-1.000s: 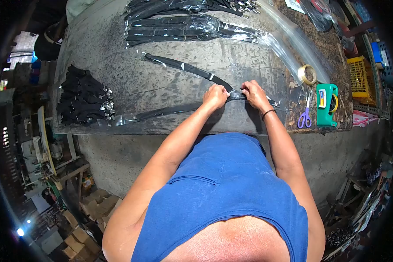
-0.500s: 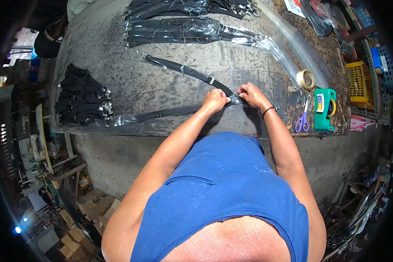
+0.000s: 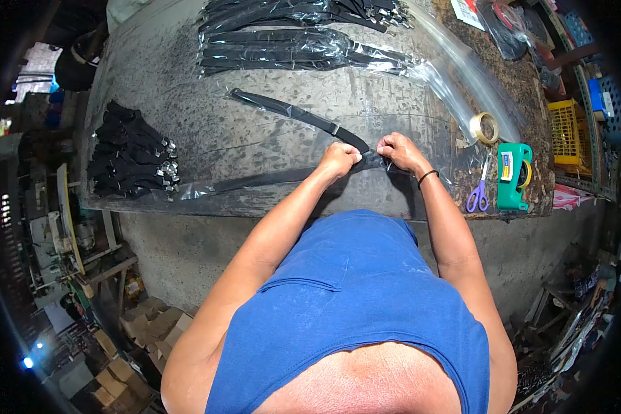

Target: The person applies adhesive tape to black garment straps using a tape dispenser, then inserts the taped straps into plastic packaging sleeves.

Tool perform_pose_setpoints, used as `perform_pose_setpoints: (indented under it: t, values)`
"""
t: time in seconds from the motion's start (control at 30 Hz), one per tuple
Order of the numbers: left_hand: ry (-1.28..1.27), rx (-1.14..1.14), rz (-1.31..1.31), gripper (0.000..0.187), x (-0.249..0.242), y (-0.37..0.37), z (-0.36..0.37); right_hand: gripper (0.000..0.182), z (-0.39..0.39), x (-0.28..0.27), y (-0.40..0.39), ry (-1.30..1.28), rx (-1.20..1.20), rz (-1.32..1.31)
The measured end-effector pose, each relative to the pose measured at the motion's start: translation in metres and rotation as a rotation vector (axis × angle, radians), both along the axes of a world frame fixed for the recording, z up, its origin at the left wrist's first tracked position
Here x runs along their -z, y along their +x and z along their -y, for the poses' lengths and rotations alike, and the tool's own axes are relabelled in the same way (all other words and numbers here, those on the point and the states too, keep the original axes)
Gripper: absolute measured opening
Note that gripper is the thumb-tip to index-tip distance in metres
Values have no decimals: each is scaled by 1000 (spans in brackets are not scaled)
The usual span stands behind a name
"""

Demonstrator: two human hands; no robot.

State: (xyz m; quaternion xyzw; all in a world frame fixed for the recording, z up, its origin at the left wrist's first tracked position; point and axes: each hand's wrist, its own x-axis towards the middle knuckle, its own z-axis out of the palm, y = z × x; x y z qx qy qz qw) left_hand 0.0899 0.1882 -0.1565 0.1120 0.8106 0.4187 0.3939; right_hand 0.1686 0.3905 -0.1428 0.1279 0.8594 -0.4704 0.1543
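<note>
A black strap in a clear plastic sleeve (image 3: 283, 107) lies across the table, bent into a V whose point is between my hands. My left hand (image 3: 339, 160) is closed in a pinch at the bend, where the two lengths meet. Just to its right, my right hand (image 3: 400, 152) is also closed, thumb and fingertips pinching the plastic end. The strap's lower length (image 3: 255, 179) runs left, near the table's front edge. A small buckle (image 3: 334, 129) shows on the upper length. My fingers partly hide the bend.
Black straps with metal clips (image 3: 131, 152) are piled at left. Sleeved straps (image 3: 276, 52) lie at the back, beside long clear plastic sleeves (image 3: 462, 76). At right are a tape roll (image 3: 475, 127), purple-handled scissors (image 3: 477, 199) and a green tape dispenser (image 3: 509, 190).
My hands stay at the bend, with only slight finger movement. The shiny plastic between them now shows less, and the right hand has shifted very slightly.
</note>
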Motion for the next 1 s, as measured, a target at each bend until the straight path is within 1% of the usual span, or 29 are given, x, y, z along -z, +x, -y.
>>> perform_pose_setpoints:
  t: [0.23, 0.3, 0.43, 0.6, 0.7, 0.73, 0.8, 0.87, 0.9, 0.93, 0.97, 1.0]
  values:
    - [12, -16, 19, 15, -3, 2, -2, 18, 1, 4, -1, -17, 23, -10]
    - [18, -17, 27, 15, 0, 2, -2, 18, 2, 4, -3, -57, 50, 43]
    - [38, -24, 51, 15, 9, 1, -1, 18, 6, 2, -3, -47, 54, 14]
    - [31, -34, 64, 14, 3, 3, -2, 17, 8, 6, -1, -111, 104, 97]
    - [64, -45, 95, 18, 8, 1, -3, 18, 10, 4, -2, -76, 62, 85]
    - [45, -30, 49, 18, 11, 2, -3, 18, 11, 3, -2, -72, 81, 90]
    - [27, -15, 2, 18, -3, 2, -5, 19, 13, 1, -4, -42, 73, 110]
    - [-165, 130, -245, 14, -17, 4, -4, 20, 14, 4, -3, -14, 64, 128]
    - [-165, 131, -246, 14, -14, 6, -1, 23, 15, 9, 0, 85, 84, -5]
    - [-88, 130, -386, 18, -8, 8, 3, 26, 14, 12, 4, 185, 105, -137]
    - [-10, 128, -526, 22, -5, 11, 6, 26, 12, 9, 9, 185, 108, -137]
    - [-9, 131, -525, 22, -7, 13, 10, 26, 9, 0, 15, 162, 193, -148]
